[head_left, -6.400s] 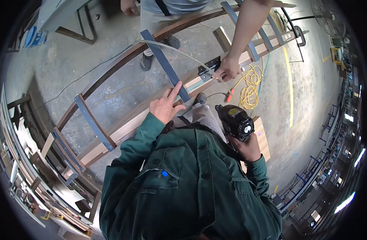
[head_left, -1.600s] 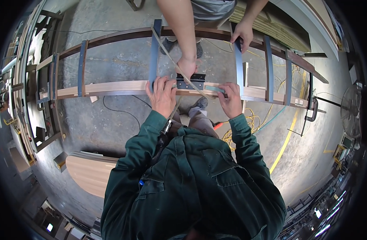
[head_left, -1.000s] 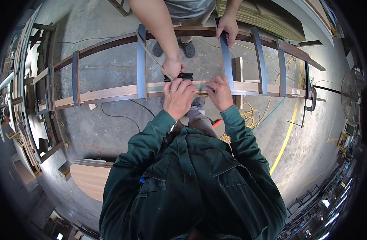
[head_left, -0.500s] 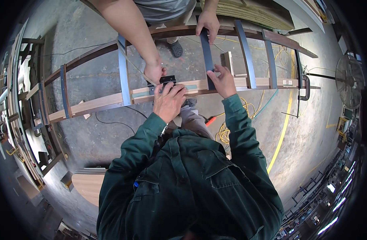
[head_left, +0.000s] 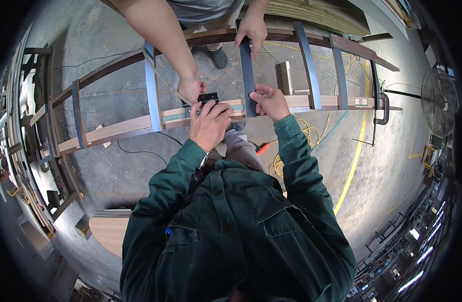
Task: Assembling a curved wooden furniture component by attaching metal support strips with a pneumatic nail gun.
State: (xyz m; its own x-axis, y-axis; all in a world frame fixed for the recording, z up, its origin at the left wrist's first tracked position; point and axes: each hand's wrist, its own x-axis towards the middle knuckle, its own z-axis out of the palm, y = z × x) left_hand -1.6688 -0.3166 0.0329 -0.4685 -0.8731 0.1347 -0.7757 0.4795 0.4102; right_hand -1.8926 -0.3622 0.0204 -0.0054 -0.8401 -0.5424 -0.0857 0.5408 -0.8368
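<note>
Two Hands on a Slatted Frame

My left hand (head_left: 209,123) lies over the front of the black bracket (head_left: 209,97) on the near rail (head_left: 122,129), its fingers fanned apart and tips on the metal. My right hand (head_left: 271,103) is at the near end of a dark slat (head_left: 248,75), fingers bent and tips at its right edge; I cannot tell whether thumb and fingers pinch it.

That slat crosses from the near rail to the brown far rail (head_left: 102,69), just right of the bracket. A pale green strip (head_left: 174,117) shows along the near rail, left of my left hand.

Across the frame, a co-worker's one hand (head_left: 190,90) is at the back of the bracket, and the other (head_left: 251,34) holds the far end of the same dark slat. A black clamp (head_left: 384,108) grips the frame's right end. On the floor beyond my right sleeve (head_left: 304,156), yellow cord (head_left: 277,165) lies coiled near an orange piece (head_left: 263,148).
</note>
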